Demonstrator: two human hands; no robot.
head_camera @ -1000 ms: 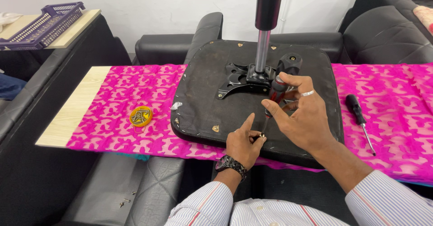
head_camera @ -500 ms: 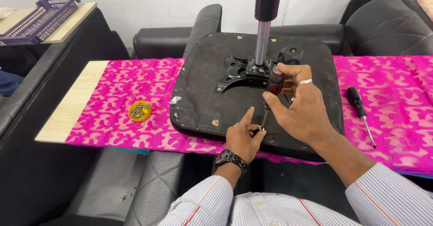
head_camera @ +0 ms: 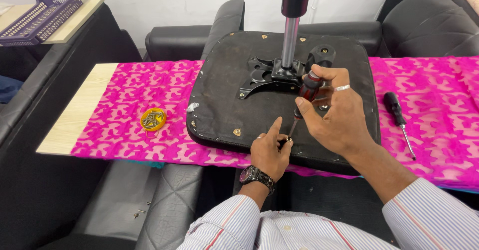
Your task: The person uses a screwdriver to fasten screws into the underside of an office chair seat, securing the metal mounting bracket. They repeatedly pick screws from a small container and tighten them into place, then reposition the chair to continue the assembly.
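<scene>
Left hand: fingertips pinched at the screwdriver tip, steadying it on a screw at the near edge of the seat. Right hand: clenched round the red-black handle, shaft tilted; risk that the tip slips off and jabs the steadying fingers. Beyond: spare screwdriver right, screw dish left, gas column upright.

Black seat base on pink patterned cloth, purple basket.

Furniture workshop, upturned chair seat on clothed bench, screw dish, spare screwdriver
</scene>
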